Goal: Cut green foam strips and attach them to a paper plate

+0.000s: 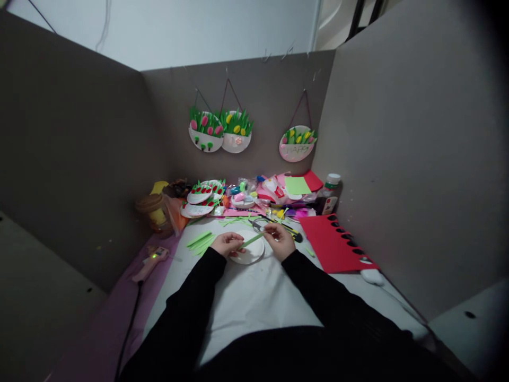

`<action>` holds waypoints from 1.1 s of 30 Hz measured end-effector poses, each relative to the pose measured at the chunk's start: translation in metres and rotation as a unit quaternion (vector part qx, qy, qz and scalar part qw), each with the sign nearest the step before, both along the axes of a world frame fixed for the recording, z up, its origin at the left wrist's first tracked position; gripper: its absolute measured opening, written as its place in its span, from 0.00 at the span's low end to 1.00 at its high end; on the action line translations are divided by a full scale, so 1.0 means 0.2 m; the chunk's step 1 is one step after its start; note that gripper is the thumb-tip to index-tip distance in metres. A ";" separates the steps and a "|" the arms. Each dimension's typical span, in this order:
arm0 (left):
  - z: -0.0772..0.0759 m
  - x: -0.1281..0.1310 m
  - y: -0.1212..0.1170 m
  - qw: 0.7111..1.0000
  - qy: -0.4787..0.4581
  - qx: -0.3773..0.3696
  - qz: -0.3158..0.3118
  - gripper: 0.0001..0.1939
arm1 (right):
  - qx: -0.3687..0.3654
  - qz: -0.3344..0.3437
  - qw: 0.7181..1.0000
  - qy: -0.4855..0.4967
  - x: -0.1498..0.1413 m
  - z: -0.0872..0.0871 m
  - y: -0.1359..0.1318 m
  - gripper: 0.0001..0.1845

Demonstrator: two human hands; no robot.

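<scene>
A green paper strip stretches between my two hands, above a white paper plate on the white table cover. My left hand pinches the strip's left end. At its right end, the fingers of my right hand are closed on it. More light green strips lie in a loose pile left of the plate. Behind my right hand are scissors, partly hidden, and a yellow and black utility knife.
Red paper with cut-out holes lies at the right. A glue gun with a lit green light rests at the left, its cord running forward. Finished plate crafts and craft supplies crowd the back. Several plate crafts hang on the grey partition.
</scene>
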State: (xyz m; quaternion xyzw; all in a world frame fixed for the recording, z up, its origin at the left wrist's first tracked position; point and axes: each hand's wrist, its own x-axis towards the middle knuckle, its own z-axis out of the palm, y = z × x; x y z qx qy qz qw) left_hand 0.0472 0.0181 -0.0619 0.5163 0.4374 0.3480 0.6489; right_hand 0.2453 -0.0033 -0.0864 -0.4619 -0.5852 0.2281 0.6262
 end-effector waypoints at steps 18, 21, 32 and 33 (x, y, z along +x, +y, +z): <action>-0.02 0.02 0.01 0.988 0.097 0.117 0.022 0.14 | 0.002 -0.028 0.999 -0.016 0.01 0.00 0.01 0.07; 0.01 -0.04 0.03 0.938 0.211 0.258 0.099 0.07 | -0.017 -0.053 0.998 0.002 0.02 -0.01 0.03 0.08; 0.02 -0.27 0.11 0.774 0.455 0.374 0.230 0.12 | -0.049 -0.012 0.997 0.053 0.02 -0.03 0.05 0.10; 0.02 -0.22 0.10 0.796 0.407 0.405 0.192 0.13 | -0.048 0.000 0.997 0.055 0.01 -0.03 0.04 0.11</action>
